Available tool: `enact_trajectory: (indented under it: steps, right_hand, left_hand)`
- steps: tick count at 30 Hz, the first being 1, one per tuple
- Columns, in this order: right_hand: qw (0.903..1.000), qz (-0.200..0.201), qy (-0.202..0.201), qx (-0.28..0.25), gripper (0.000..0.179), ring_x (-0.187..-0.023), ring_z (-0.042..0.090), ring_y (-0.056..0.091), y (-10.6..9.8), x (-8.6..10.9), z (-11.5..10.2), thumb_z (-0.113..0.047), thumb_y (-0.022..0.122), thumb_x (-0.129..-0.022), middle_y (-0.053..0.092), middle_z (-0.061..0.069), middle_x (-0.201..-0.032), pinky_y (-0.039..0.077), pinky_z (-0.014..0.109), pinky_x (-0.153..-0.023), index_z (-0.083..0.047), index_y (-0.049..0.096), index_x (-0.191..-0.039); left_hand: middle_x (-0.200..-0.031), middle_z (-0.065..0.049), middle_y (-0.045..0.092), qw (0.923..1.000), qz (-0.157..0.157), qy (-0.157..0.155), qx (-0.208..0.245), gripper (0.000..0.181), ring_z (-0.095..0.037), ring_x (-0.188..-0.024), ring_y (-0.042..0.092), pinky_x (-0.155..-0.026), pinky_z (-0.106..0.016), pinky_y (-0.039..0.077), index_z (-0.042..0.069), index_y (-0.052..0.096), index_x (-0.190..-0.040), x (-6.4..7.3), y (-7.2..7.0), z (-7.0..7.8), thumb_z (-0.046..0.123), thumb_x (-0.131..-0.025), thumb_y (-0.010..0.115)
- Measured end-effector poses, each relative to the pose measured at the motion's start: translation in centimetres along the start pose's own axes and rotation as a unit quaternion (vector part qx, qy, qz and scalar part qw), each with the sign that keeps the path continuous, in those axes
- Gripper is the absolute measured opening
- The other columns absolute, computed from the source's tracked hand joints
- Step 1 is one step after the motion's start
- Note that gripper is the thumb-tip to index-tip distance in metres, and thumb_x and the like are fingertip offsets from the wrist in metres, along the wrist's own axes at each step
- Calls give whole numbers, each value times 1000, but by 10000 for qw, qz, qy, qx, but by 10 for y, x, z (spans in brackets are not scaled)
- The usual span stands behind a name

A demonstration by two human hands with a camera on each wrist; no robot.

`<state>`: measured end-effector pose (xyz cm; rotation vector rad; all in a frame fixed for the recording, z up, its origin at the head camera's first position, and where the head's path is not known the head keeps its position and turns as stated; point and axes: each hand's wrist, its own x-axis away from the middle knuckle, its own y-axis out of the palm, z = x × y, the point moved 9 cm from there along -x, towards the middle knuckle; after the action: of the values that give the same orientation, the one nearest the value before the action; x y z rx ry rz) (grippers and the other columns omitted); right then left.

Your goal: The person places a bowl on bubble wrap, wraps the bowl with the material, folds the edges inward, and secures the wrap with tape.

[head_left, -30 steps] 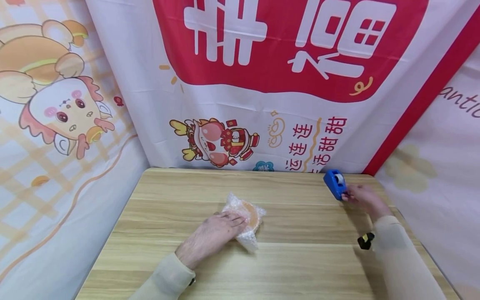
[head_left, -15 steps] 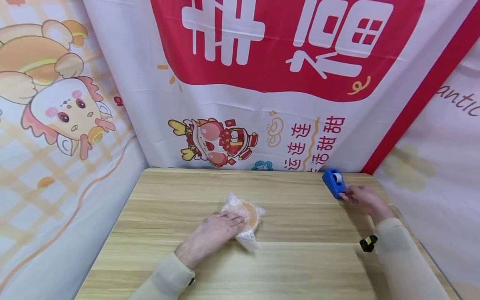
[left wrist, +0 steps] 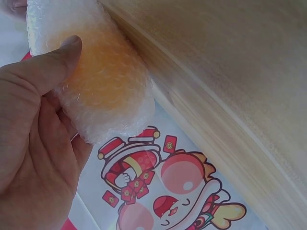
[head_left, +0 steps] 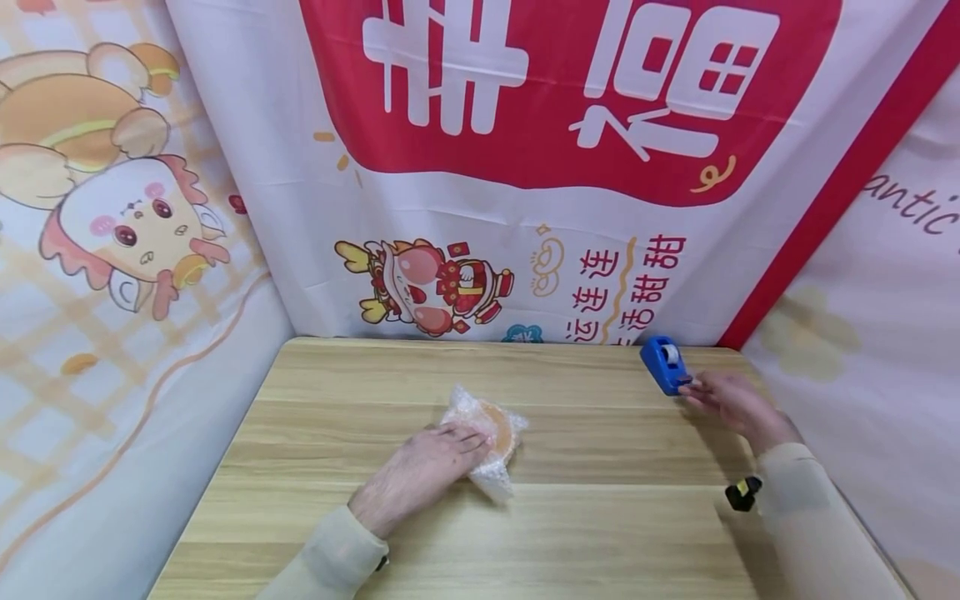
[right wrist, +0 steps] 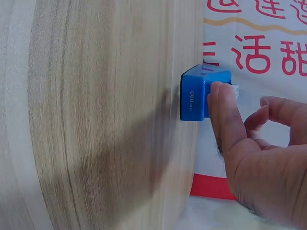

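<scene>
A round orange object (head_left: 500, 429) lies wrapped in clear bubble wrap (head_left: 491, 477) around the middle of the table. My left hand (head_left: 420, 467) holds this bundle, fingers over its top and, in the left wrist view, the thumb (left wrist: 69, 50) against its near side. At the back right stands a blue tape dispenser (head_left: 660, 360) with a pale roll of tape (head_left: 671, 353) in it. My right hand (head_left: 742, 410) is at the dispenser's front end. There its thumb and forefinger come together and pinch the tape end, which they mostly hide. The other fingers curl loosely.
The wood-grain table (head_left: 360, 375) reaches back to a white and red printed cloth (head_left: 480, 200). Printed cloths also hang at the left (head_left: 127, 208) and right. A black band with a yellow mark (head_left: 744, 493) shows at my right wrist.
The right wrist has shifted slightly right and down while its fingertips stay at the dispenser. The left hand stays on the wrapped bundle. The whole view has drifted a little.
</scene>
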<state>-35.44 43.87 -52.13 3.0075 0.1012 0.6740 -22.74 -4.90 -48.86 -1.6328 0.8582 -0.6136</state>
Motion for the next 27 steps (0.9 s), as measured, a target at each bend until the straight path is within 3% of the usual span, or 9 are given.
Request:
enact_trajectory:
  steps: [4, 7, 14, 20, 27]
  right_hand:
    - [9978, 183, 266, 586, 36, -85, 6, 81, -3, 1, 6, -22, 42, -128, 83, -2, -93, 72, 21, -86, -1, 70, -123]
    - [9920, 307, 462, 1136, 41, -81, 5, 76, -7, -1, 12, -28, 41, -128, 78, -4, -90, 70, 19, -82, 8, 61, -134]
    - [9831, 185, 688, 1687, 49, -77, 4, 71, -15, -3, 28, -33, 39, -129, 74, -5, -85, 67, 19, -77, -3, 71, -107]
    - [9755, 56, 898, 2005, 50, -84, 4, 73, -17, -10, 35, -35, 40, -129, 78, -6, -89, 70, 21, -85, -6, 72, -104]
    - [9771, 37, 1207, 1751, 41, -90, 6, 77, -18, -15, 34, -32, 40, -129, 84, -5, -96, 70, 22, -89, -4, 67, -116]
  left_hand:
    - [-170, 2, 70, 10000, 6, 5, -44, 50, -19, -158, 67, -136, -38, 53, 17, 69, -165, 0, 0, 2, 7, -117, 58]
    - [-169, 2, 71, 10000, 2, 11, -55, 49, -19, -158, 67, -136, -38, 53, 16, 69, -164, -1, 0, 2, 8, -117, 58]
    - [-170, 3, 70, 10000, -80, -15, 45, 49, -18, -159, 66, -137, -37, 53, 17, 68, -165, -1, 3, 1, 7, -118, 58]
    - [-170, 3, 71, 9999, -35, -29, 110, 49, -18, -159, 67, -136, -38, 53, 16, 68, -165, 0, 2, 1, 7, -118, 58]
    - [-168, 4, 72, 10000, 38, 16, -42, 49, -17, -157, 67, -136, -37, 53, 17, 69, -164, 0, 1, 2, 7, -117, 58]
